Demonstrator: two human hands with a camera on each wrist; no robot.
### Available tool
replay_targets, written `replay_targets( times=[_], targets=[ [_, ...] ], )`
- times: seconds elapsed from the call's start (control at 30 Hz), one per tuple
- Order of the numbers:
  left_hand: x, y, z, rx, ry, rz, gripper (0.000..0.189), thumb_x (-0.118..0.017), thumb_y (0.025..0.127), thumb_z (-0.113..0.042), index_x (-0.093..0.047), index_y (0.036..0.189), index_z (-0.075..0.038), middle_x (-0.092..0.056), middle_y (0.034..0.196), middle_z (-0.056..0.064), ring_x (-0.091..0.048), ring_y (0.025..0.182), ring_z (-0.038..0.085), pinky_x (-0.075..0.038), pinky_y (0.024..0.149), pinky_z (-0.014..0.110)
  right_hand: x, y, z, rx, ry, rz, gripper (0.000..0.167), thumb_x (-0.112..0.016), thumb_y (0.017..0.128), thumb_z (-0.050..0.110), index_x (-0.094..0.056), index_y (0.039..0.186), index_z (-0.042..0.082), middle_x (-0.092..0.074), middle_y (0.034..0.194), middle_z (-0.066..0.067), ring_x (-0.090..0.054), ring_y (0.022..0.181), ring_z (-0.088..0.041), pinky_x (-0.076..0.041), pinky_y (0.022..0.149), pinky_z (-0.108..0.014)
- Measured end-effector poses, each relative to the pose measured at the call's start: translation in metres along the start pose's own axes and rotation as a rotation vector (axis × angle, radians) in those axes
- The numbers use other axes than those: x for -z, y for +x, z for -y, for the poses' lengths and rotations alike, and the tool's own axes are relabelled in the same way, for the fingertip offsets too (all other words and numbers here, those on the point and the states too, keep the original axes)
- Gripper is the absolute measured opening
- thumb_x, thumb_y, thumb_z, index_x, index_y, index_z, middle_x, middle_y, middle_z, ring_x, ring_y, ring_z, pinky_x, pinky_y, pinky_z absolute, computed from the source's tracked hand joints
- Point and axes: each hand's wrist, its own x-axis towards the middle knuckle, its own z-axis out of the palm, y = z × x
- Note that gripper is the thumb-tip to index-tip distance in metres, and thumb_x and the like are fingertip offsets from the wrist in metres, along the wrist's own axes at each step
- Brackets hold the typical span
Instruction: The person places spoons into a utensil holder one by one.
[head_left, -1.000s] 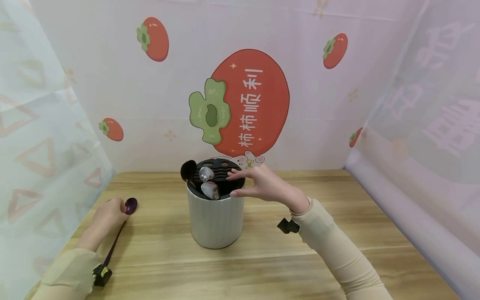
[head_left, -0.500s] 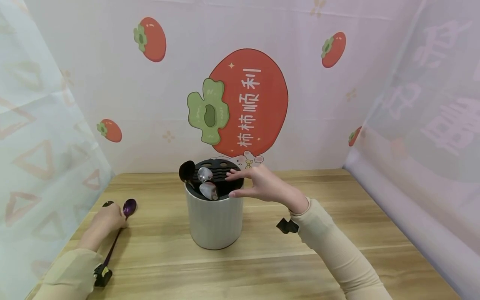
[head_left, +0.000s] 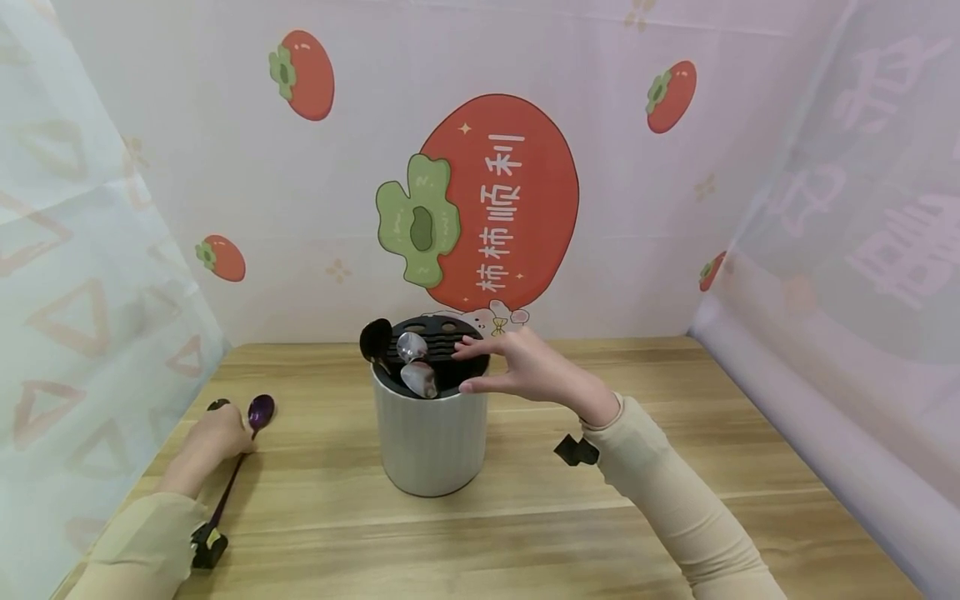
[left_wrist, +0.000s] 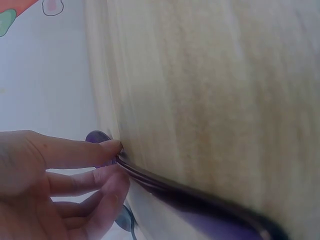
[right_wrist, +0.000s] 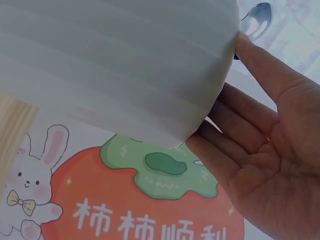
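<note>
In the head view, my left hand (head_left: pixel 213 442) is at the left of the table, at the neck of a purple long-handled spoon (head_left: pixel 261 410). The left wrist view shows thumb and fingertips pinching the spoon's handle (left_wrist: pixel 165 187) just below its bowl. A second, dark spoon (head_left: pixel 218 404) shows partly beyond that hand. My right hand (head_left: pixel 525 367) rests at the right rim of a white ribbed utensil holder (head_left: pixel 433 446), thumb and fingers spread and extended. In the right wrist view the thumb touches the rim; some fingertips are hidden behind it.
Standing in the holder's black slotted lid (head_left: pixel 442 327) are a black spoon (head_left: pixel 377 340) and two silvery spoons (head_left: pixel 418 380), bowls up. The wooden table (head_left: pixel 562 533) meets a printed cloth backdrop (head_left: pixel 600 250) behind, with cloth sides left and right.
My left hand has shifted slightly, uncovering more of the dark spoon beyond it. The purple spoon stays in nearly the same place. My right hand keeps its place at the rim.
</note>
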Motion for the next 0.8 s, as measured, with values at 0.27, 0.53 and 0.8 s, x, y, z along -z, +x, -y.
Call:
replay_targets(
  times=[0.27,0.53,0.8],
  targets=[
    [-0.002,0.0012,0.002,-0.003,-0.041,0.007,0.039,-0.07,0.075,-0.013,-0.041,0.049,-0.016,-0.049,0.049,0.0,-0.048,0.049,0.016,-0.039,0.051,0.03,0.0005,0.0003,0.0001,-0.007,0.0,0.008,0.048,-0.071,0.082,0.042,-0.066,0.122,0.016,-0.063,0.126,-0.002,-0.042,0.036,-0.005,-0.024,0.05,-0.021],
    [-0.0052,0.0016,0.0066,0.01,-0.128,0.028,0.038,-0.071,0.074,-0.011,-0.049,0.044,-0.013,-0.053,0.042,-0.003,-0.049,0.041,0.009,-0.038,0.044,0.023,0.0003,0.0007,0.0002,-0.015,-0.018,0.009,0.047,-0.072,0.081,0.042,-0.066,0.121,0.017,-0.063,0.126,-0.002,-0.031,0.036,-0.001,-0.023,0.051,-0.021],
    [-0.0048,0.0018,0.0085,0.022,-0.182,0.064,0.025,-0.069,0.075,-0.009,-0.06,0.052,-0.005,-0.054,0.045,-0.002,-0.05,0.043,0.01,-0.04,0.045,0.023,0.0007,0.0002,0.002,-0.016,-0.027,0.01,0.047,-0.072,0.082,0.041,-0.067,0.121,0.016,-0.064,0.124,-0.002,-0.023,0.039,0.001,-0.023,0.051,-0.021]
  ],
)
